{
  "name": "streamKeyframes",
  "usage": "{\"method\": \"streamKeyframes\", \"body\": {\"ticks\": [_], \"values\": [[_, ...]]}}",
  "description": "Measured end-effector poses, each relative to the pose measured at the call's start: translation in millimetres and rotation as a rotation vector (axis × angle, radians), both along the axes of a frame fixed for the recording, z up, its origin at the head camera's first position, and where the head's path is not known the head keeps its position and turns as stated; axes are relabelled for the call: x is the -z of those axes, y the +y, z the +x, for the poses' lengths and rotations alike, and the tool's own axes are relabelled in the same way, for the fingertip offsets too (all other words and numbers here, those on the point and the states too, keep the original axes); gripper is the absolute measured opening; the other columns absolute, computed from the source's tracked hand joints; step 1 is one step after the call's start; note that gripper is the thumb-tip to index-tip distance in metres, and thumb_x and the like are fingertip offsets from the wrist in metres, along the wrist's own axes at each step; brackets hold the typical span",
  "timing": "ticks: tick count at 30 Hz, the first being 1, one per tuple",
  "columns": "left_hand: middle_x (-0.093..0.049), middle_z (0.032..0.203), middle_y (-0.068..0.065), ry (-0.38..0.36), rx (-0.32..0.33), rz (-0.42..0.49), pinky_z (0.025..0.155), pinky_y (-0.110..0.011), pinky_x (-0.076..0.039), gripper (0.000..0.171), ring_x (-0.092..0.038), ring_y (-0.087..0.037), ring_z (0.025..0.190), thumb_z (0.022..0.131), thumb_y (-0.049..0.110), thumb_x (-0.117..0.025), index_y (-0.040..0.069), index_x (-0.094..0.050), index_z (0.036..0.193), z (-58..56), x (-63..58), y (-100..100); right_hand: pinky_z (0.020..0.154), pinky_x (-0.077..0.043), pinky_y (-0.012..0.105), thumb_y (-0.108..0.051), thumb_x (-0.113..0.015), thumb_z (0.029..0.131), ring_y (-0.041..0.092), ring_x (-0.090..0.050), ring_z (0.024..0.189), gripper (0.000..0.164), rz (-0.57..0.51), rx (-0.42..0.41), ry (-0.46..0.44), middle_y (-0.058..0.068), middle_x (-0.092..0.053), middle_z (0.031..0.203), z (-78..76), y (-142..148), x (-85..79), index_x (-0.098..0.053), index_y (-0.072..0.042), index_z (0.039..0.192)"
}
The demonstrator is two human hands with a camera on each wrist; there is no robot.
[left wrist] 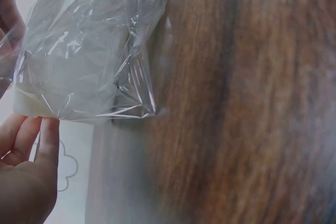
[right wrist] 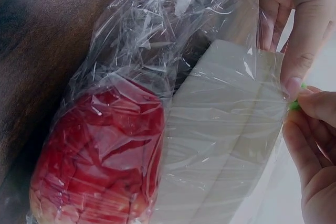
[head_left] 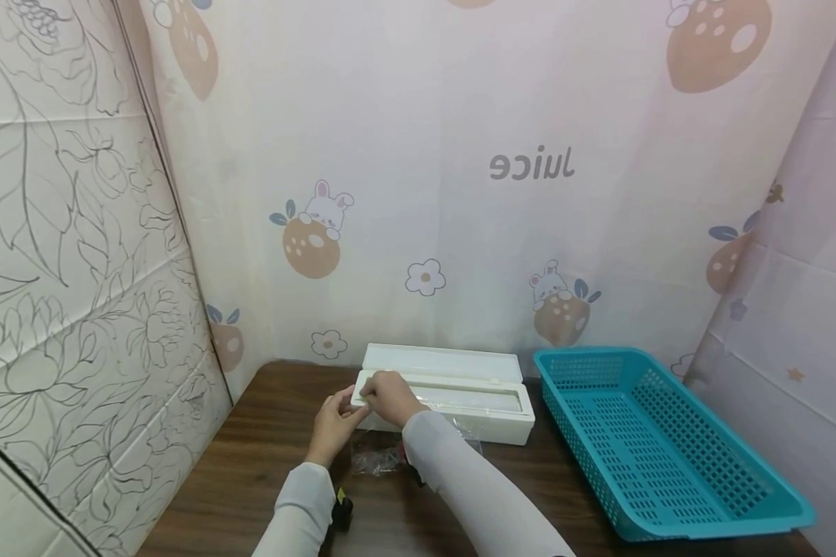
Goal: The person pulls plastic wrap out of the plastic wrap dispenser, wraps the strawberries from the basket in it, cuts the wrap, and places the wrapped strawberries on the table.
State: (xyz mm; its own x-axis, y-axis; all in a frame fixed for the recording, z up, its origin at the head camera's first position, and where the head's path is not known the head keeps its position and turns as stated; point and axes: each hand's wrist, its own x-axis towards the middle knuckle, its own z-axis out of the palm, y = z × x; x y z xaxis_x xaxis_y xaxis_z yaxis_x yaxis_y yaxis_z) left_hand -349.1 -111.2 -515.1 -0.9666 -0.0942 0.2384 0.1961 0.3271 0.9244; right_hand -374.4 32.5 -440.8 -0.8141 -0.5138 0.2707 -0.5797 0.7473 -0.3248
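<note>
Box: here it is, the white box (head_left: 505, 429), out at the far edge of the table, lying lengthwise from left to right, with its lid (head_left: 442, 360) flipped up along the far side
Film: clear and glinting, the film (right wrist: 149, 40) drapes over the box's top and near side, bunching into creases on the table by the near left part
Green bit: a tiny flash of colour at the box's left end, the green bit (right wrist: 295, 105) mostly hidden by fingertips
Right hand: right in the action, the right hand (head_left: 392, 396) reaches across the box to its left end, thumb and finger pinched together on the green bit
Left hand: the left hand (head_left: 333, 427) meets it there, clamped on the box's left end, fingertips against the end wall, thumb right beside the green bit
Red thing: on the near side of the box, under the film, sits the red thing (right wrist: 105, 145), rounded, paler at one end; touching the box or just beside it, I cannot tell
Basket: over on the right, well apart from both hands, a teal basket (head_left: 641, 456) with pierced walls
Table: dark brown wood grain, the table (head_left: 251, 456) beneath it all
Curtain: rabbits, fruit and a mirrored "Juice" fill the pale curtain (head_left: 390, 116) behind
</note>
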Motion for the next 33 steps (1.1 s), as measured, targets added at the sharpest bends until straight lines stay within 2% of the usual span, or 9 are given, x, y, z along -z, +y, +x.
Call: {"method": "streamKeyframes", "body": {"ticks": [3,6,11,16,22,27,33], "values": [[-0.055,0.118,-0.015,-0.001,-0.008,0.000,0.091,-0.032,-0.054,0.058,-0.062,-0.030,0.110,0.089,0.020,-0.078,-0.002,-0.055,0.138,1.9,0.0,0,0.078,-0.055,0.023,-0.001,-0.071,0.091,0.015,-0.069,0.091,0.014,-0.007,-0.002,0.007,0.003,-0.075,0.097,1.3,-3,0.4,-0.080,-0.007,0.099],[-0.056,0.117,-0.016,0.019,-0.018,-0.024,0.091,-0.034,-0.055,0.057,-0.063,-0.030,0.108,0.089,0.020,-0.078,-0.002,-0.057,0.137,3.0,-0.3,0,0.073,-0.054,0.021,0.000,-0.070,0.090,0.012,-0.066,0.082,0.014,-0.020,-0.024,0.036,0.002,-0.074,0.092,1.4,-6,1.0,-0.080,-0.007,0.096],[-0.057,0.116,-0.017,0.040,-0.027,-0.055,0.091,-0.038,-0.055,0.050,-0.063,-0.030,0.106,0.089,0.016,-0.077,-0.001,-0.060,0.133,4.9,0.1,0,0.061,-0.045,0.016,0.001,-0.069,0.089,0.006,-0.051,0.066,0.017,-0.016,-0.037,0.081,0.001,-0.074,0.089,-0.6,-12,4.7,-0.080,-0.007,0.099],[-0.056,0.117,-0.018,0.036,-0.027,-0.050,0.092,-0.040,-0.054,0.051,-0.062,-0.032,0.108,0.089,0.015,-0.077,-0.003,-0.059,0.133,4.4,0.0,1,0.057,-0.040,0.017,0.001,-0.067,0.090,0.007,-0.046,0.061,0.018,-0.004,-0.013,0.078,0.000,-0.073,0.085,-1.9,-14,5.5,-0.080,-0.007,0.099],[-0.054,0.121,-0.021,0.020,-0.042,-0.079,0.093,-0.041,-0.054,0.057,-0.061,-0.035,0.111,0.088,0.020,-0.077,-0.004,-0.056,0.135,2.3,-0.3,3,0.053,-0.038,0.019,0.005,-0.064,0.089,0.009,-0.043,0.058,0.021,-0.039,-0.018,0.056,0.000,-0.068,0.078,0.3,-14,5.2,-0.080,-0.005,0.100],[-0.052,0.125,-0.024,0.004,-0.050,-0.107,0.094,-0.045,-0.053,0.064,-0.060,-0.037,0.112,0.086,0.021,-0.076,-0.006,-0.052,0.138,2.4,-2.6,4,0.060,-0.044,0.021,-0.003,-0.065,0.092,0.009,-0.046,0.064,0.017,-0.018,-0.019,0.060,0.001,-0.064,0.080,3.8,-12,8.6,-0.078,-0.004,0.103],[-0.047,0.134,-0.028,-0.023,-0.032,-0.132,0.097,-0.045,-0.051,0.067,-0.057,-0.036,0.116,0.088,0.020,-0.073,-0.006,-0.046,0.143,2.1,-3.9,5,0.075,-0.052,0.028,-0.015,-0.063,0.097,0.015,-0.060,0.082,0.020,0.005,-0.036,0.084,0.005,-0.066,0.092,10.0,-8,10.6,-0.074,-0.002,0.106]]}}
